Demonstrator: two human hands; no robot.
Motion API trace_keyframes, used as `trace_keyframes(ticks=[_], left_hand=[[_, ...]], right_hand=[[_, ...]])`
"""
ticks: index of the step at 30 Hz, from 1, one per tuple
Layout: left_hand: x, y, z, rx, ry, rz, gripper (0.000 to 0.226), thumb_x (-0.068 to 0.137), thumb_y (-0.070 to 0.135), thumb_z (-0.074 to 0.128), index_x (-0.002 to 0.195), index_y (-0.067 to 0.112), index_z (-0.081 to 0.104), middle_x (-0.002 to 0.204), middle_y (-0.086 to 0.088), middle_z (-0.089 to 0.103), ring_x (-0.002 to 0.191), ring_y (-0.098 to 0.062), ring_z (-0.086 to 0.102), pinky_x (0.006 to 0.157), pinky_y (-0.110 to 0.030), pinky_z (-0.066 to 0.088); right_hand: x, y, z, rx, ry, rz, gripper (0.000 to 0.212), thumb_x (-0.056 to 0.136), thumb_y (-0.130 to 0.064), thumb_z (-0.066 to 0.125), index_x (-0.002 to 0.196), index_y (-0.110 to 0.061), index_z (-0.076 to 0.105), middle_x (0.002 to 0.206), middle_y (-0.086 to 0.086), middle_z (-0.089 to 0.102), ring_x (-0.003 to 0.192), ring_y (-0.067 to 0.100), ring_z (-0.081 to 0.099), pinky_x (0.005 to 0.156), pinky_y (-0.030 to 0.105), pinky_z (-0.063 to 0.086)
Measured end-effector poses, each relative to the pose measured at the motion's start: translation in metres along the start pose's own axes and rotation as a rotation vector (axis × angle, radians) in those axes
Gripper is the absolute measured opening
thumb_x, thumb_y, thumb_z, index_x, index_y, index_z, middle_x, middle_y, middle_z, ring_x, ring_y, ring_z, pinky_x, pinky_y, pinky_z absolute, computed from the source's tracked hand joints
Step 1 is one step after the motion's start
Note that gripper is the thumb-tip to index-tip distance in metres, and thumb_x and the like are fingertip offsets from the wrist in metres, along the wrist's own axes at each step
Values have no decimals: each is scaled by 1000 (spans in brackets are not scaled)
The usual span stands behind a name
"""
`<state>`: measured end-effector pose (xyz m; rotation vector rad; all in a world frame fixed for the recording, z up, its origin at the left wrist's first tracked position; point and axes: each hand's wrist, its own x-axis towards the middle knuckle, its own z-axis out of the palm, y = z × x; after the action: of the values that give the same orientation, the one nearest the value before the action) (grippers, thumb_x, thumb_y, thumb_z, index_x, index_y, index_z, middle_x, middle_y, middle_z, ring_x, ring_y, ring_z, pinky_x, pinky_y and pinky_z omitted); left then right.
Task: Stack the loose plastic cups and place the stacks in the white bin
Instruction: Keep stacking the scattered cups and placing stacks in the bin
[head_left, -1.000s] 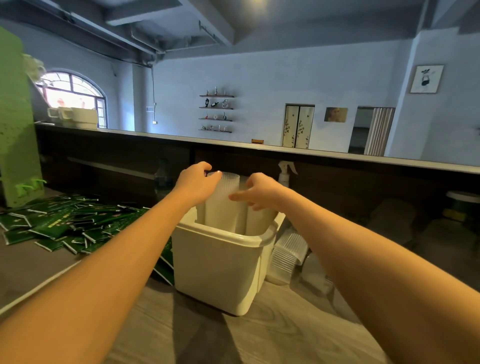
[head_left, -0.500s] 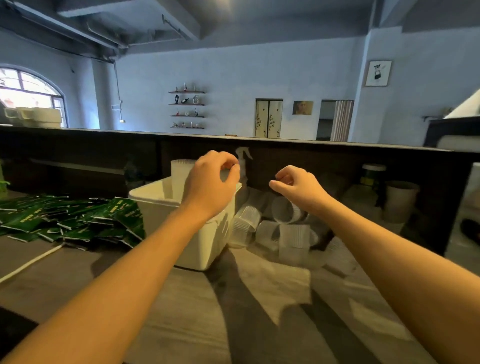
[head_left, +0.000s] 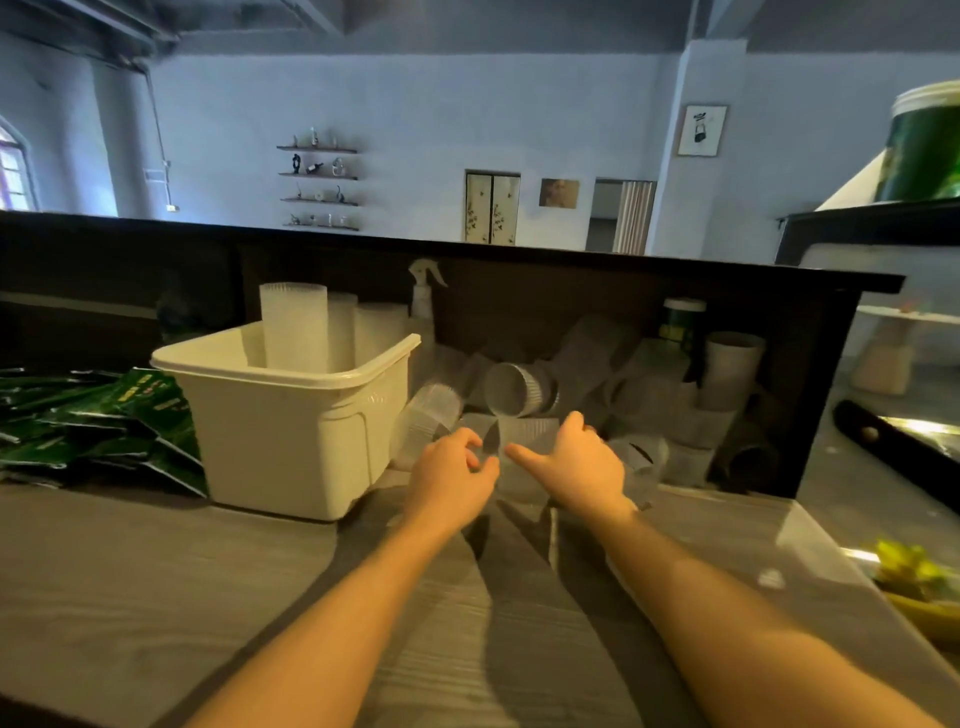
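Observation:
The white bin (head_left: 363, 375) stands on the table left of centre, with tall stacks of ribbed clear cups (head_left: 293, 327) upright inside it. Loose clear cups (head_left: 519, 389) lie in a heap to the right of the bin, against the dark back panel. One cup on its side (head_left: 427, 418) leans by the bin's right wall. My left hand (head_left: 452, 478) and right hand (head_left: 576, 467) hover low in front of the heap, either side of a small ribbed cup (head_left: 525, 434). The left fingers are loosely curled, the right hand is spread. Neither hand plainly holds a cup.
Green sachets (head_left: 104, 415) are piled left of the bin. A spray bottle (head_left: 423, 296) stands behind the bin. A green-labelled jar (head_left: 680, 322) and a beige cup (head_left: 730, 369) sit at the back right. The grey wooden table (head_left: 208, 597) stretches toward me.
Both hands have left the stacks in the bin, moved right and come down to the loose cups. My view has turned right, so the bin now sits further left.

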<state>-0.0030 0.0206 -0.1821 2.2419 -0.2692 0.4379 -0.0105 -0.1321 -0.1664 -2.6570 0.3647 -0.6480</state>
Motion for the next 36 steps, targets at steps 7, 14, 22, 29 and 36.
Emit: trace_keyframes(ticks=[7, 14, 22, 29, 36], left_hand=[[8, -10, 36, 145, -149, -93, 63, 84, 47, 68, 135, 18, 47, 131, -3, 56, 120, -24, 54, 95, -41, 50], [18, 9, 55, 252, -141, -165, 96, 74, 70, 67, 149, 24, 30, 148, -2, 41, 132, -26, 45, 100, -42, 46], [13, 20, 70, -151, -160, -187, 77, 67, 53, 82, 130, 25, 48, 127, -1, 61, 113, -22, 60, 94, -42, 52], [1, 10, 48, -406, -213, -135, 75, 79, 47, 76, 141, 27, 38, 130, 0, 54, 110, -16, 58, 76, -24, 52], [-4, 14, 44, -670, -258, -134, 58, 74, 46, 80, 121, 23, 55, 112, 0, 64, 103, -18, 66, 93, -45, 55]], right_hand=[[13, -6, 13, -39, 9, 13, 81, 77, -74, 57, 123, -9, 45, 117, 12, 63, 111, 32, 58, 88, 45, 50], [16, 13, -8, 519, -40, 64, 83, 66, -70, 67, 124, -14, 46, 118, 5, 59, 106, 25, 60, 88, 46, 54], [-1, 44, -32, 1087, -88, 175, 45, 79, -40, 77, 110, -24, 47, 113, -2, 58, 103, 13, 61, 85, 41, 58], [-40, 73, -42, 872, 32, 6, 80, 76, -31, 81, 138, -19, 30, 123, -3, 51, 113, 14, 55, 92, 33, 52], [-57, 84, -39, 426, -27, -103, 78, 77, -39, 77, 136, -21, 30, 135, 0, 34, 118, 16, 42, 96, 34, 46]])
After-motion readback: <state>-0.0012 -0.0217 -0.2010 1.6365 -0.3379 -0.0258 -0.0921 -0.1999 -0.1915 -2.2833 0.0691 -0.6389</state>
